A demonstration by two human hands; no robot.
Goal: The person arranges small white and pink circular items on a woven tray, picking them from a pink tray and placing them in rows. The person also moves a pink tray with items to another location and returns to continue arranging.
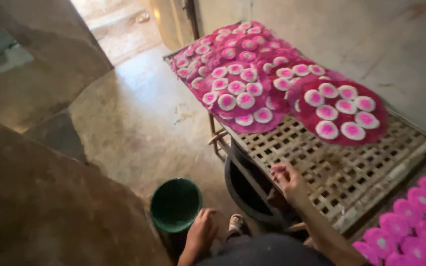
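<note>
Head view: right hand (288, 181), fingers curled loosely and holding nothing, resting at the near edge of a woven bamboo lattice rack (341, 167); left hand (203, 229) at 6 o'clock, fingers bent down, grasp impossible to tell, just beside a round dark green plastic bucket (175, 204). Risk, judged: a bump on the rack could slide the round magenta sheets dotted with pink-and-white discs (341, 111) off from 1 o'clock. Worn concrete floor (139, 123), pale wall at 2 o'clock, lit doorway at 12.
</note>
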